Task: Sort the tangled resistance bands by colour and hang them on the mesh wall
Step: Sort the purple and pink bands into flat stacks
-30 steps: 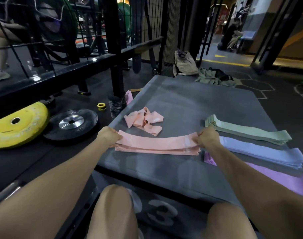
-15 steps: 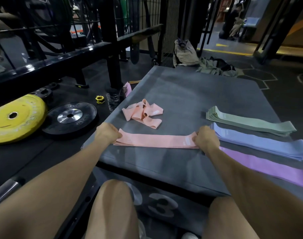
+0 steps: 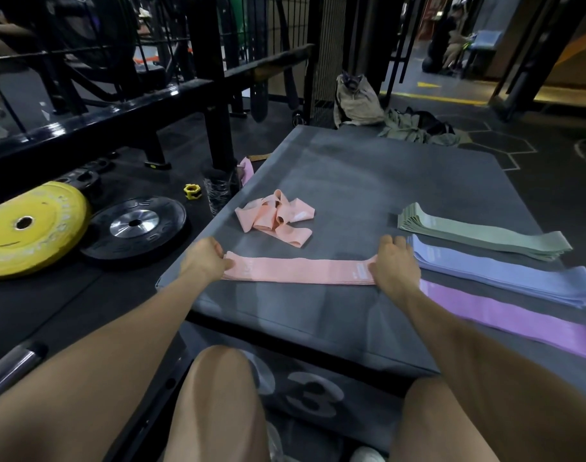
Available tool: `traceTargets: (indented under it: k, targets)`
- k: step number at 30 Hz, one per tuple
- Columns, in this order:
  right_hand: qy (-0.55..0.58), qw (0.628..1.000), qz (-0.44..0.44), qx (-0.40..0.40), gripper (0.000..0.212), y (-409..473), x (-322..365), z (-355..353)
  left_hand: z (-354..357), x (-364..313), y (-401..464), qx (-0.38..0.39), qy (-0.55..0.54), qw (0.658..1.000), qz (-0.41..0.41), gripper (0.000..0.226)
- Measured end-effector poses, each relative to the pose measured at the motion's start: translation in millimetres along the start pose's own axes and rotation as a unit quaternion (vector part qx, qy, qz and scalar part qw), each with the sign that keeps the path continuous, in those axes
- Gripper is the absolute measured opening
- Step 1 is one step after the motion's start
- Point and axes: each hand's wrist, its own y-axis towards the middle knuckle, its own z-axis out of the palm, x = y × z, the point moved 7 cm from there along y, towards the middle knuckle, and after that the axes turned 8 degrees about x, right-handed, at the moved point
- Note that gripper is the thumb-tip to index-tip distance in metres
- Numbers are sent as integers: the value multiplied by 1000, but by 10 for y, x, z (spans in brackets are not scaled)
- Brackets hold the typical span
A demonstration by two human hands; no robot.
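The left hand (image 3: 207,260) pinches one end of a flat pink stack (image 3: 298,271) of bands and the right hand (image 3: 394,265) has its fingers curled over the other end, so the stack lies straight and squared on the grey mat (image 3: 351,168); holding both ends probably keeps the edges lined up as the pile grows. Just beyond it sits a pink tangle (image 3: 275,217) not yet sorted, close enough to reach; that looks like the last of the knotted bands. To the right the finished piles lie side by side, a green stack (image 3: 478,232), a blue stack (image 3: 505,271) and a purple stack (image 3: 518,318), the blue one touching the right hand; the colours are kept apart so each can be hung as a group. The mesh wall (image 3: 328,55) stands past the far end of the mat; a beige bag (image 3: 356,98) and crumpled clothes (image 3: 415,128) lie at its foot and may hamper the approach; a yellow weight plate (image 3: 28,228) and a black weight plate (image 3: 135,225) rest on the floor to the left.
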Motion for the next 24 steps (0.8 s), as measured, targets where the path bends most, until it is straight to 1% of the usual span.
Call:
traceTargets:
  k: [2, 3, 4, 5, 6, 7, 9, 10, 12, 15, 19, 24]
  targets:
    - [-16, 998, -52, -23, 33, 14, 108, -51, -58, -102, -48, -43, 42, 997, 38, 29]
    - [-5, 996, -92, -14, 35, 19, 195, -59, -84, -195, -82, -71, 74, 992, 72, 34]
    - [16, 990, -136, 16, 40, 18, 289, -39, -88, -313, -119, -92, 102, 984, 117, 39]
    - [35, 982, -179, 58, 45, 3, 382, 1, -51, -437, -148, -93, 119, 974, 167, 42]
    - [39, 970, -216, 102, 52, -29, 463, 50, 26, -560, -173, -72, 125, 965, 218, 45]
    - [27, 960, -241, 139, 59, -65, 520, 104, 142, -664, -190, -34, 128, 956, 261, 48]
    - [-5, 949, -254, 189, 73, -108, 539, 195, 414, -811, -237, 50, 155, 937, 310, 59]
    - [-15, 947, -250, 202, 76, -114, 521, 224, 525, -850, -248, 78, 175, 929, 318, 65]
    - [-21, 944, -249, 216, 76, -110, 494, 268, 682, -852, -217, 115, 213, 918, 314, 73]
    - [-9, 943, -253, 218, 68, -73, 463, 311, 794, -779, -133, 153, 241, 907, 309, 72]
    - [-4, 943, -256, 214, 62, -25, 456, 351, 843, -731, -41, 162, 243, 902, 318, 65]
    - [1, 936, -269, 225, 61, 28, 469, 373, 870, -720, 47, 184, 224, 901, 322, 66]
